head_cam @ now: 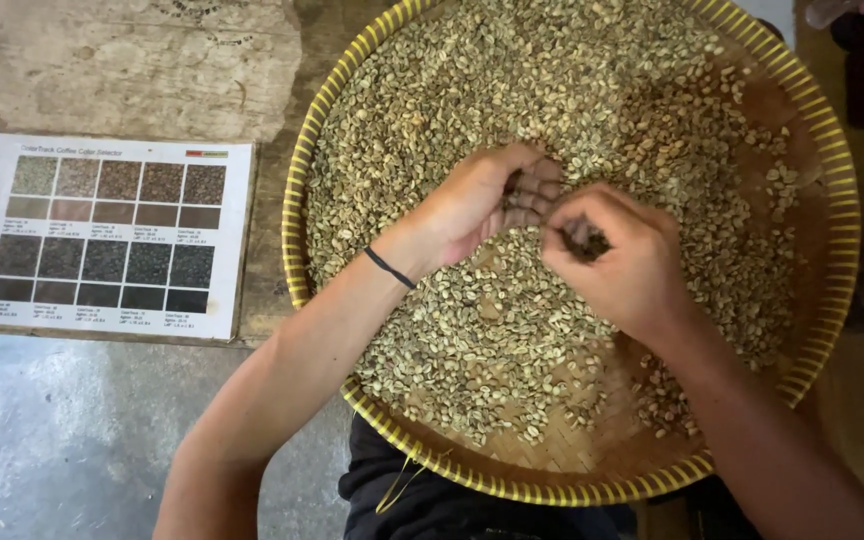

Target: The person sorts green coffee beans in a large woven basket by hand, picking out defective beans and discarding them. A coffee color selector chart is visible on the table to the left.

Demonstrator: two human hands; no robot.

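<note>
I see a round woven tray [832, 250] full of coffee beans [512, 90]. My left hand [477, 200] and right hand [617, 260] rest side by side on the beans in the middle. A picture chart [112, 235] lies left of the tray on the surface [132, 60].
</note>
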